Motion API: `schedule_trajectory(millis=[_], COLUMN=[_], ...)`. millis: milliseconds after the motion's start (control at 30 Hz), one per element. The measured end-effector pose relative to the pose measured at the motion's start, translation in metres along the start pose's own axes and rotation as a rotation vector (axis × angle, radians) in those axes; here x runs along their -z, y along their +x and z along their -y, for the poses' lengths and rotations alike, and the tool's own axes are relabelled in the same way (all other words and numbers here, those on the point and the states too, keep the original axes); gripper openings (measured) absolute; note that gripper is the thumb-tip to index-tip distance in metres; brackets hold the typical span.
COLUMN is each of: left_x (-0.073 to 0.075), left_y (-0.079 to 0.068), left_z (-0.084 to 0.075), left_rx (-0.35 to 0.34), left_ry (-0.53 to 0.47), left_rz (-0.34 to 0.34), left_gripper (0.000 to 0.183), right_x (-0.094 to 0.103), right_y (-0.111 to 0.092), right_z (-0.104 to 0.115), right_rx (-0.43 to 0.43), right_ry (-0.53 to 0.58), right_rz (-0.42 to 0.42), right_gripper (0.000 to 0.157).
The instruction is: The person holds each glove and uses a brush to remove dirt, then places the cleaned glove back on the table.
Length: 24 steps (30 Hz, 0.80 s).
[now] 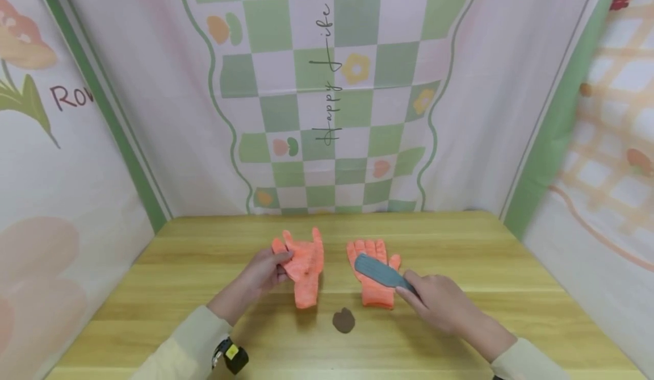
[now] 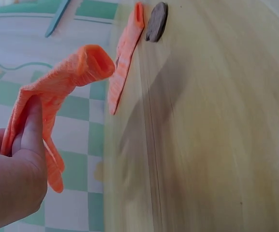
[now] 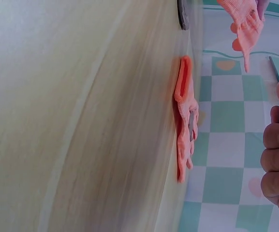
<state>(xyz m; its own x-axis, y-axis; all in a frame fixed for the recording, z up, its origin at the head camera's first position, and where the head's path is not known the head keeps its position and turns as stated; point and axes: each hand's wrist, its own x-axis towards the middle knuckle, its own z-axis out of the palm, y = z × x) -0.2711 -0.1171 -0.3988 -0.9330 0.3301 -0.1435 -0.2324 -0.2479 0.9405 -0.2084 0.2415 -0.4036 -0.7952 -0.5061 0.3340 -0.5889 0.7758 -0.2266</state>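
Observation:
My left hand [image 1: 268,269] pinches an orange knitted glove [image 1: 306,272] by its edge, thumb on top, and holds it above the table. Its cuff hangs down, and small dark specks mark its surface. A second orange glove [image 1: 378,295] lies flat on the table, cuff toward me. Over that glove, my right hand [image 1: 439,303] grips a blue-grey flat spatula [image 1: 378,270] with a rounded blade. The right wrist view shows the blade apart from the lying glove [image 3: 183,87], which bears a grey patch [image 3: 191,126]. A flat brown lump [image 1: 344,320] sits nearer me, between the gloves.
The wooden table [image 1: 204,238] ends at a hanging cloth [image 1: 352,84] with green and white checks. Printed cloths also hang at the left and right sides. A black device with a yellow patch [image 1: 232,354] is at my left wrist.

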Motion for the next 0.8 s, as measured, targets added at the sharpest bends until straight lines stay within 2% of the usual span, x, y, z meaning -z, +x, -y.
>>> schedule_trajectory(millis=[133, 533, 800], left_x=[0.002, -0.001, -0.007], left_y=[0.005, 0.024, 0.041], left_z=[0.001, 0.006, 0.017], left_rx=[0.012, 0.034, 0.035], left_ry=[0.025, 0.076, 0.104], left_rz=[-0.042, -0.092, -0.182], left_gripper=[0.026, 0.031, 0.024], right_x=[0.000, 0.002, 0.000], right_y=[-0.001, -0.002, -0.003], right_z=[-0.001, -0.002, -0.004], right_rx=[0.004, 0.010, 0.008], right_ry=[-0.007, -0.002, 0.001], right_rz=[-0.005, 0.000, 0.015], right_gripper=[0.021, 0.022, 0.020])
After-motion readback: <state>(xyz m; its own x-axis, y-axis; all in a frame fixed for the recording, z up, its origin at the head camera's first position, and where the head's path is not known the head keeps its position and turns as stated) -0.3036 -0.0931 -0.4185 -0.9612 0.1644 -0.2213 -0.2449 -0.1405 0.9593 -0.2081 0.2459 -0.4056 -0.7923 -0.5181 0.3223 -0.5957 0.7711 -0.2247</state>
